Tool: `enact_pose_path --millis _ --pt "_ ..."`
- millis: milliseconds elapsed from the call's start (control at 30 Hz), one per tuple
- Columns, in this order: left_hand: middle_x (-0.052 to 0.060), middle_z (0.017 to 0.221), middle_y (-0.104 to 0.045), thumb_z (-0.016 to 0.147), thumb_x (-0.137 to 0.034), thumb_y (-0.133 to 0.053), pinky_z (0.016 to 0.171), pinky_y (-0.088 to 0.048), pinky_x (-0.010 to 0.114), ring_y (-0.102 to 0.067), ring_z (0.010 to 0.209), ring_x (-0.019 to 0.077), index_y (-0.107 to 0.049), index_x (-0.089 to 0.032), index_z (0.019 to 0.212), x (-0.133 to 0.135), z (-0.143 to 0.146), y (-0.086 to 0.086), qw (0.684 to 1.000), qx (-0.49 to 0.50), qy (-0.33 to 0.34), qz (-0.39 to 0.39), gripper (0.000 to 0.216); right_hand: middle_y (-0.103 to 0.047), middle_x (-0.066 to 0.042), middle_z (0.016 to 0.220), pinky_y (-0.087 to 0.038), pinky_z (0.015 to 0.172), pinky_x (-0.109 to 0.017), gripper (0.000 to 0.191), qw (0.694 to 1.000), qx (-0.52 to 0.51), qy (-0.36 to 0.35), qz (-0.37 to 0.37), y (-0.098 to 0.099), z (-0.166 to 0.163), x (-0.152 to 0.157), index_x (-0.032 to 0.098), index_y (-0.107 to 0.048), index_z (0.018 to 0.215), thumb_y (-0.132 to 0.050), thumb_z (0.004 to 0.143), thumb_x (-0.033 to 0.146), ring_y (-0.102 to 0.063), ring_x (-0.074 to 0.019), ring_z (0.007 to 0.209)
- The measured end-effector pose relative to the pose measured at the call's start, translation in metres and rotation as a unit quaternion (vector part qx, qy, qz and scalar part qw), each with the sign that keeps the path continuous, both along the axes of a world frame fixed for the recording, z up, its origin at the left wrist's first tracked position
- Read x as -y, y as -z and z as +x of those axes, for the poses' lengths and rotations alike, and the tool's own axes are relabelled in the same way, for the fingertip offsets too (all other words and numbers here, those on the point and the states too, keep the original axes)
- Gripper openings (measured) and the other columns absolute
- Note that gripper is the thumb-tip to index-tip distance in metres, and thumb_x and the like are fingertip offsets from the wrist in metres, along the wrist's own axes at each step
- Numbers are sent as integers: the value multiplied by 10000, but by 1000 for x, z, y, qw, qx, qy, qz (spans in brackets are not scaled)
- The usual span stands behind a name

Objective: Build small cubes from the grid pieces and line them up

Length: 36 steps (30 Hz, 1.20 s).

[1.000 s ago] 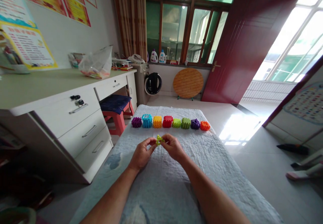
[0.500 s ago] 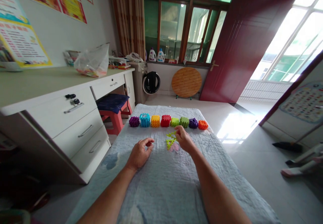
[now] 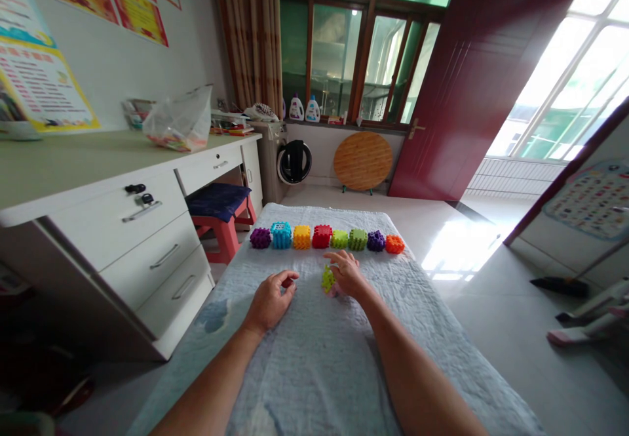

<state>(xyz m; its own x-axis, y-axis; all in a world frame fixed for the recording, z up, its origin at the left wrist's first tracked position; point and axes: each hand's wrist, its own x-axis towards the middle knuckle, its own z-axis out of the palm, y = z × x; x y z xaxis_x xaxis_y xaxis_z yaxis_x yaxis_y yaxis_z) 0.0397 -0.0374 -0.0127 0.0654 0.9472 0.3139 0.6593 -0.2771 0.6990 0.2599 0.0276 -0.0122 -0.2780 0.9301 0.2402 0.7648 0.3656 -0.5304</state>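
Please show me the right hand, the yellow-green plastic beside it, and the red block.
Right hand (image 3: 348,275), head view: its back.
Yellow-green plastic (image 3: 327,280), head view: visible left part.
Red block (image 3: 322,238), head view: its front.

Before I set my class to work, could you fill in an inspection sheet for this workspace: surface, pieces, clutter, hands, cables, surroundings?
Surface: wrinkled blue-grey cloth.
Pieces: yellow-green piece, partly hidden; beyond it, a row of eight blocks, from purple block at left to orange block at right.
Clutter: plastic bag on the desk.
Hands: left hand curled, nothing seen in its grasp; right hand at the yellow-green piece, grip unclear.
Cables: nothing seen.
Surroundings: stool by the desk; red door ajar; broom head on the floor.
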Motion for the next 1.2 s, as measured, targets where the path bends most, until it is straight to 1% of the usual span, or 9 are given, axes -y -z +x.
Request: enact_pose_path --millis 67,133,300,400,533,667,800,900,1200 --pt "49 860 -693 788 -241 -506 811 -480 300 -643 835 180 -646 -187 986 0 0 0 1000 1 -3 1 248 -549 -59 1164 -310 880 -340 449 999 20 36 26 0 -1 2 294 -529 1256 -510 815 209 -447 -232 1064" --pt "46 857 -692 786 -240 -507 812 -480 301 -643 831 179 -648 -189 981 -1 0 0 1000 4 -6 5 246 -532 -76 1195 -309 877 -344 471 997 39 50 37 -1 -1 5 280 -508 1273 -556 805 279 -435 -247 1070" --pt "43 836 -689 763 -235 -524 807 -484 299 -641 807 176 -654 -193 950 -2 0 3 1000 7 -19 14 232 -548 -83 1149 -300 875 -365 514 994 96 29 46 0 -5 17 262 -533 1222 -603 764 484 -420 -268 1059" --pt "43 813 -687 761 -241 -521 785 -493 292 -642 776 173 -649 -186 941 -3 -1 5 1000 15 -22 5 227 -568 -81 1101 -295 878 -362 500 993 107 24 36 3 -11 20 250 -539 1206 -611 752 447 -423 -264 1049" --pt "39 800 -686 768 -252 -512 765 -499 287 -645 758 169 -644 -186 942 -3 -2 6 999 21 -22 -10 228 -559 -79 1103 -302 878 -343 524 995 81 42 36 4 -13 18 235 -530 1216 -627 718 363 -425 -253 1039" --pt "35 787 -684 768 -255 -510 766 -499 288 -648 765 172 -642 -186 942 -3 -2 3 999 15 -28 -15 229 -533 -74 1114 -302 886 -348 551 995 75 45 46 5 -8 18 240 -537 1198 -653 687 411 -413 -251 1038" --pt "36 790 -687 773 -264 -501 752 -503 276 -653 760 168 -634 -182 937 -3 -2 3 999 25 -25 -20 226 -520 -74 1081 -297 882 -372 525 994 107 32 14 8 -5 20 256 -579 1120 -664 661 497 -407 -262 1030" --pt "33 786 -690 773 -269 -500 747 -505 271 -655 753 166 -629 -185 933 -3 -1 3 999 33 -23 -23 221 -509 -75 1093 -300 873 -375 531 993 114 28 -1 7 -5 21 261 -576 1119 -655 666 526 -405 -262 1032" --pt "34 786 -693 768 -274 -512 742 -513 279 -658 752 172 -632 -189 928 -3 -2 2 999 38 -23 -20 217 -506 -65 1046 -327 844 -340 444 993 114 11 7 -1 -7 25 231 -572 1043 -677 667 442 -419 -241 1000"
